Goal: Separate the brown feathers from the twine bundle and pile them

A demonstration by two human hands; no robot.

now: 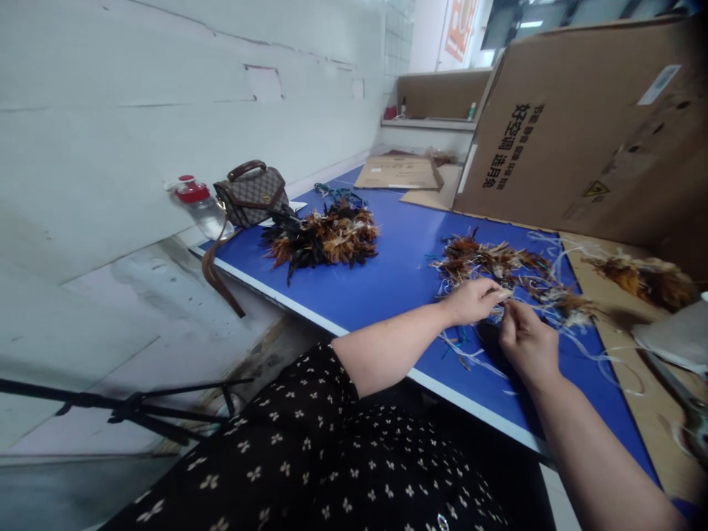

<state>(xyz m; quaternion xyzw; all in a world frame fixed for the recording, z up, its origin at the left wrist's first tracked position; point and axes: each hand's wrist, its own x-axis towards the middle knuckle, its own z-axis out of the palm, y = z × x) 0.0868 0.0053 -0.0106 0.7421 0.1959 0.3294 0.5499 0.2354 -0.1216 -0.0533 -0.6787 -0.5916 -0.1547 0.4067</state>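
Note:
My left hand and my right hand meet above the blue table, their fingertips pinched close together. A small pale piece shows at the left fingertips, too small to name. Whatever the right fingers pinch is hidden by the hand. Just behind both hands lies a loose heap of brown feathers, mixed with white strings. More white strings and bits of blue-green thread trail over the table near its front edge. To the left, apart from the hands, sits a bigger pile of black and brown feathers.
A handbag and a red-lidded bottle stand at the table's left end by the wall. A large cardboard box rises at the back right. Scissors and another feather bunch lie on cardboard at the right.

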